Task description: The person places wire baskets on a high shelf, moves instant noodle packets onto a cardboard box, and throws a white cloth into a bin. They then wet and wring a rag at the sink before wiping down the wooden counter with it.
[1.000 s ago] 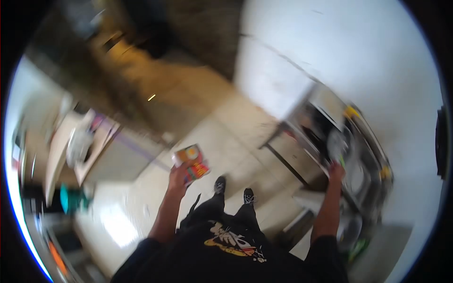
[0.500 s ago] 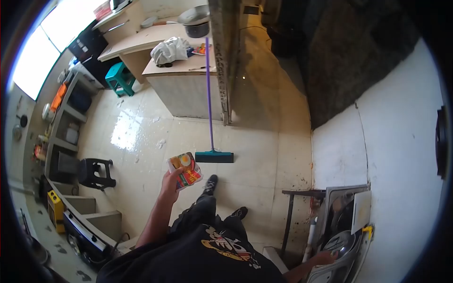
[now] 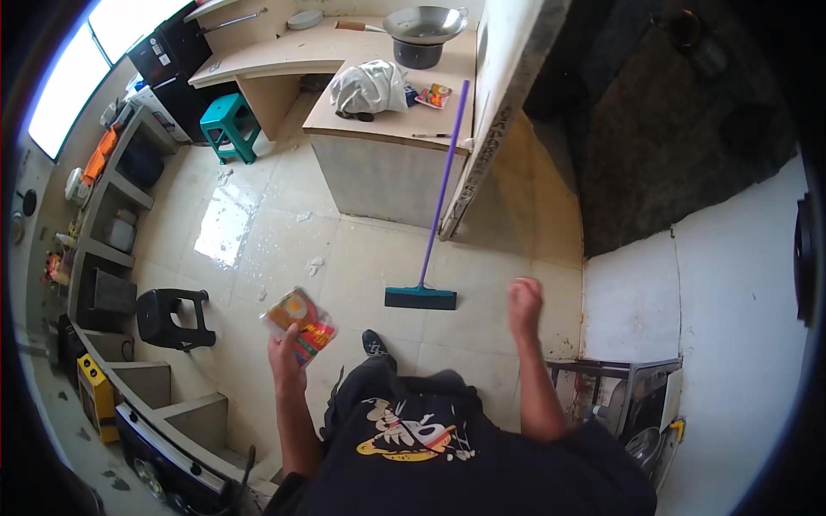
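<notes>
My left hand (image 3: 286,351) is closed on an instant noodle packet (image 3: 303,320), with a fried egg pictured on its colourful wrapper. The thumb presses on the front of the packet. My right hand (image 3: 525,303) is raised at the right, curled into a fist; whether anything is inside is hidden. Between the hands, farther off, a floor squeegee (image 3: 420,297) rests its head on the tiles. Its purple handle (image 3: 443,185) leans against the counter edge.
A counter (image 3: 379,176) bears a pan (image 3: 425,27), a dark pot, a grey cloth bundle (image 3: 370,86) and another packet (image 3: 434,95). A black stool (image 3: 159,318) and a green stool (image 3: 225,120) stand left. The floor (image 3: 222,232) looks wet. At lower right is a metal sink (image 3: 641,383).
My right hand has left the sink and come up in front of me as a fist. The packet has shifted left with my left hand. The view has turned and moved.
</notes>
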Demonstrator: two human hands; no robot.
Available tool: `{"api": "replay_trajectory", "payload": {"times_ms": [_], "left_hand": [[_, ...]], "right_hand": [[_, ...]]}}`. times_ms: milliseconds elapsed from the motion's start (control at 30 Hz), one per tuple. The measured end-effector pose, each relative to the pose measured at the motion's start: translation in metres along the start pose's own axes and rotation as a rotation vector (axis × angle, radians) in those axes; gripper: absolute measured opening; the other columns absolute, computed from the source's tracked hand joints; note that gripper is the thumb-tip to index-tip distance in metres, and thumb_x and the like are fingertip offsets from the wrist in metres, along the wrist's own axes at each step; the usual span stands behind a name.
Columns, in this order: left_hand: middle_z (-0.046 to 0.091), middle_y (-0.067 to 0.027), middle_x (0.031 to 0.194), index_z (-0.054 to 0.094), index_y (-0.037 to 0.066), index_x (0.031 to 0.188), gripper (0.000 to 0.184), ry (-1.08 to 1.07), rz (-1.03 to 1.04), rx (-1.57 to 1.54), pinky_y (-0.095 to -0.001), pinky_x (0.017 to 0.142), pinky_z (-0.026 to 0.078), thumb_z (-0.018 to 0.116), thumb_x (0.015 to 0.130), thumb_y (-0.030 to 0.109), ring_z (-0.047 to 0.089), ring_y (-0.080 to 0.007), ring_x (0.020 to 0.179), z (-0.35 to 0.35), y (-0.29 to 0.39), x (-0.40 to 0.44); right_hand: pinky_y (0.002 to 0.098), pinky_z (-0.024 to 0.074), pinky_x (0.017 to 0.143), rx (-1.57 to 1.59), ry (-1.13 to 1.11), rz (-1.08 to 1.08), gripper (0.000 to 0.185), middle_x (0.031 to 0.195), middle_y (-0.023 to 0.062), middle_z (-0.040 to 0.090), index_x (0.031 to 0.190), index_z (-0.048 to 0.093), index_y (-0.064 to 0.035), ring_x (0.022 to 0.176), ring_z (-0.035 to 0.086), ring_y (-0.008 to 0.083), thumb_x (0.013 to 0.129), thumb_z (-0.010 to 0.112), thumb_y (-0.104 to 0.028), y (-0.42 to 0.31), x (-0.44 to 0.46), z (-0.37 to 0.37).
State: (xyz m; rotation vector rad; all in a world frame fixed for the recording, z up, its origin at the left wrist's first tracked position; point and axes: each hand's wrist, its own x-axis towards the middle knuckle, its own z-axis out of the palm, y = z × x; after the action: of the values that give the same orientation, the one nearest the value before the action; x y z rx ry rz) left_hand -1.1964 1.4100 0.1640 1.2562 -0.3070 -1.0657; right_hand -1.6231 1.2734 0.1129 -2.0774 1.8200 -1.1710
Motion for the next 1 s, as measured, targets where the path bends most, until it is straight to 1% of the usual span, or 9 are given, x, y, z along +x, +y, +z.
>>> {"api": "replay_trajectory", "payload": {"times_ms": [133,200,333,400,467,533,567,700,1000], "left_hand": [[0.064,-0.0115,0.108,0.051,-0.001,0.123,0.040,0.201,-0.007,-0.126,-0.0342,0.079,0.056,0.059,0.091,0.022,0.067,-0.0219,0.093,-0.087,0.027,0.020],[0.063,-0.0114,0.109,0.053,-0.002,0.122,0.041,0.300,-0.008,-0.171,-0.0351,0.080,0.056,0.058,0.091,0.024,0.066,-0.0227,0.094,-0.123,0.036,0.035],[0.062,-0.0131,0.111,0.053,-0.004,0.123,0.043,0.405,0.001,-0.253,-0.0369,0.084,0.054,0.055,0.094,0.028,0.065,-0.0245,0.097,-0.166,0.040,0.052],[0.062,-0.0142,0.112,0.051,-0.003,0.125,0.044,0.407,-0.006,-0.324,-0.0373,0.085,0.054,0.053,0.095,0.029,0.065,-0.0256,0.098,-0.181,0.036,0.059],[0.062,-0.0152,0.114,0.049,-0.002,0.127,0.044,0.391,-0.010,-0.410,-0.0379,0.087,0.054,0.052,0.095,0.029,0.064,-0.0266,0.099,-0.189,0.028,0.080],[0.061,-0.0144,0.116,0.047,-0.001,0.129,0.045,0.403,-0.033,-0.406,-0.0383,0.087,0.054,0.052,0.095,0.029,0.064,-0.0266,0.101,-0.158,0.037,0.097],[0.061,-0.0142,0.116,0.046,-0.001,0.129,0.046,0.388,-0.070,-0.389,-0.0385,0.087,0.054,0.052,0.095,0.029,0.064,-0.0266,0.101,-0.149,0.039,0.108],[0.060,-0.0146,0.118,0.046,-0.001,0.130,0.047,0.270,-0.133,-0.304,-0.0398,0.087,0.054,0.055,0.094,0.029,0.063,-0.0266,0.102,-0.106,0.048,0.173],[0.056,-0.0120,0.123,0.041,0.004,0.135,0.049,0.028,-0.189,0.147,-0.0411,0.087,0.053,0.058,0.094,0.025,0.060,-0.0262,0.109,0.063,0.118,0.402]], "right_hand": [[0.0450,0.0484,0.079,-0.113,-0.892,0.313,0.028,0.089,0.0198,0.066,0.090,0.066,-0.0032,0.091,0.062,0.0385,0.090,0.055,-0.029,-0.015,-0.041,0.105],[0.0453,0.0476,0.083,-0.061,-1.193,0.125,0.038,0.096,0.0187,0.068,0.095,0.068,-0.0047,0.094,0.063,0.0353,0.092,0.053,-0.040,0.007,-0.089,0.153],[0.0357,0.0466,0.090,0.248,-1.334,0.505,0.045,0.109,0.0112,0.069,0.108,0.069,-0.0060,0.102,0.063,0.0229,0.088,0.057,-0.044,-0.039,-0.062,0.162],[0.0356,0.0532,0.072,0.499,-1.427,0.545,0.039,0.087,0.0105,0.072,0.100,0.072,-0.0032,0.080,0.068,0.0177,0.088,0.058,-0.038,-0.025,-0.009,0.188],[0.0316,0.0549,0.066,0.430,-1.221,0.655,0.021,0.082,0.0079,0.069,0.100,0.066,0.0005,0.071,0.067,0.0157,0.086,0.059,-0.013,-0.001,0.054,0.220],[0.0367,0.0524,0.072,-0.096,-0.702,-0.007,0.023,0.088,0.0151,0.067,0.102,0.062,0.0021,0.080,0.065,0.0315,0.081,0.055,-0.004,0.026,0.129,0.251],[0.0416,0.0494,0.078,-0.045,-0.627,0.293,0.020,0.093,0.0225,0.063,0.098,0.059,0.0032,0.091,0.062,0.0382,0.081,0.053,-0.003,-0.045,0.183,0.213],[0.0475,0.0451,0.091,-0.170,-0.053,0.080,0.038,0.107,0.0281,0.059,0.117,0.055,0.0029,0.103,0.055,0.0464,0.080,0.049,0.002,0.040,0.291,0.288],[0.0474,0.0451,0.084,-0.366,-0.033,0.275,0.021,0.098,0.0209,0.057,0.099,0.059,-0.0004,0.096,0.055,0.0402,0.081,0.050,0.006,0.103,0.342,0.362]]}}
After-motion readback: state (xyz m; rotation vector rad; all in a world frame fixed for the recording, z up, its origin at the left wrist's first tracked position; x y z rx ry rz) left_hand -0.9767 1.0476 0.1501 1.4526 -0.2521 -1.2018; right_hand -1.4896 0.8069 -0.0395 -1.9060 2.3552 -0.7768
